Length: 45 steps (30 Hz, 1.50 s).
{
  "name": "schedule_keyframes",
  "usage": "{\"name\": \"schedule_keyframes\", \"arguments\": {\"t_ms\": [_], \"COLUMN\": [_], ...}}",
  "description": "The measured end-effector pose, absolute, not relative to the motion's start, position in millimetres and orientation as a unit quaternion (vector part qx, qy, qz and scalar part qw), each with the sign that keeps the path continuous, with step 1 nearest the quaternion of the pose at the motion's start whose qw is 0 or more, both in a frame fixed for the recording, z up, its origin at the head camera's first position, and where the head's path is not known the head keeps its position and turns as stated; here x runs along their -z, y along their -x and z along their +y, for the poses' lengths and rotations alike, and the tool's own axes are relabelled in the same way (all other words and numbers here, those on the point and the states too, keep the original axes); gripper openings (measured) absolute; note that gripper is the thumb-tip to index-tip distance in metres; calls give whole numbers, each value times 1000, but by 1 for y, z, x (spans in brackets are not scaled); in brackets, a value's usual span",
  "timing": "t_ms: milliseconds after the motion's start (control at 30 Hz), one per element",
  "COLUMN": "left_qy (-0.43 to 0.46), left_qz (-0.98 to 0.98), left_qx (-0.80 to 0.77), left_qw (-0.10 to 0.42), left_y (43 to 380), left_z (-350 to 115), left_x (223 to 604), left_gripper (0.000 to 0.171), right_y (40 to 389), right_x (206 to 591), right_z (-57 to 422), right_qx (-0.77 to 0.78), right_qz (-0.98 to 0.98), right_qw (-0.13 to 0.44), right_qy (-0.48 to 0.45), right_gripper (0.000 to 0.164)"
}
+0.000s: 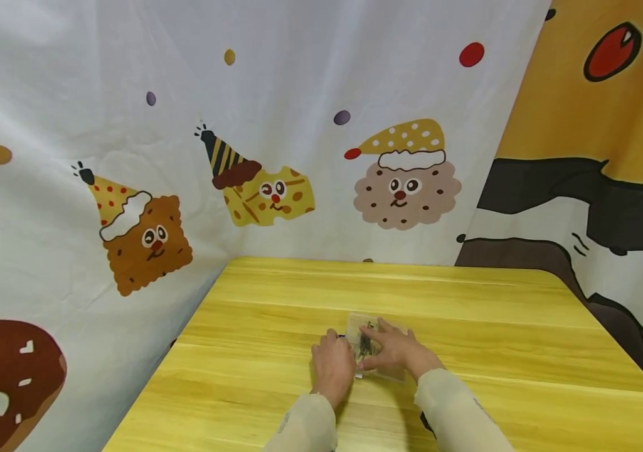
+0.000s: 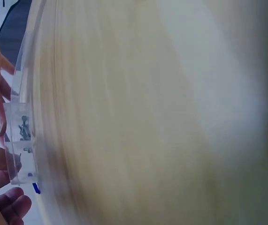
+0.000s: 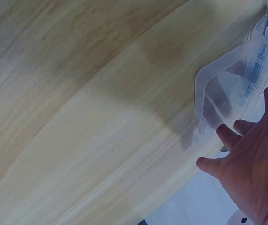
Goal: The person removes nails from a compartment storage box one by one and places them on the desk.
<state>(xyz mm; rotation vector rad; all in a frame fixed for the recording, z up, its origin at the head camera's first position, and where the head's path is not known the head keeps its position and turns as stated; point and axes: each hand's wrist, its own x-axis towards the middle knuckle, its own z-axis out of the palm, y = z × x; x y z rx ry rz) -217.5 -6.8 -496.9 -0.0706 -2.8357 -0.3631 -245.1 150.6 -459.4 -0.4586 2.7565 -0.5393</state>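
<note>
A clear plastic compartment box (image 1: 357, 322) lies on the wooden table, with a heap of small dark metal pieces, like screws, (image 1: 365, 345) inside. Its transparent flap or lid (image 3: 213, 75) extends toward the right. The left hand (image 1: 334, 364) grips the box's left side with bent fingers. Over the box reaches the right hand (image 1: 394, 348), thumb and forefinger apart on either side of the dark pieces, other fingers spread. In the left wrist view, metal pieces (image 2: 24, 129) show through the side wall. A small blue part (image 2: 36, 188) sits at its lower edge. Some fingertips are hidden.
The yellow wood-grain table (image 1: 276, 295) extends around the box. Behind it and to the left hangs a white cloth (image 1: 298, 81) with cartoon snacks. An orange and black printed cloth (image 1: 598, 138) hangs at right.
</note>
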Motion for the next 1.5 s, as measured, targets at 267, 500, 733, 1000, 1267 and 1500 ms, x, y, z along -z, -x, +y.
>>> {"name": "schedule_keyframes", "arguments": {"t_ms": [267, 500, 733, 1000, 1267, 1500], "left_qy": [34, 14, -34, -56, -5, 96], "left_qz": [-951, -921, -907, -902, -924, -931], "left_qx": [241, 312, 357, 380, 359, 350], "left_qw": [189, 233, 221, 198, 128, 26], "left_y": [217, 225, 246, 264, 280, 295], "left_z": [-13, -28, -49, -78, -115, -146], "left_x": [493, 487, 484, 485, 484, 488], "left_gripper": [11, 9, 9, 13, 16, 14], "right_y": [245, 244, 239, 235, 230, 233], "right_x": [459, 463, 466, 465, 459, 461], "right_z": [156, 159, 160, 161, 159, 159], "right_qx": [183, 184, 231, 265, 266, 254], "right_qz": [960, 960, 950, 938, 936, 940], "right_qw": [145, 148, 158, 172, 178, 177], "right_qy": [156, 149, 141, 145, 145, 142], "right_gripper": [91, 90, 92, 93, 92, 93]}}
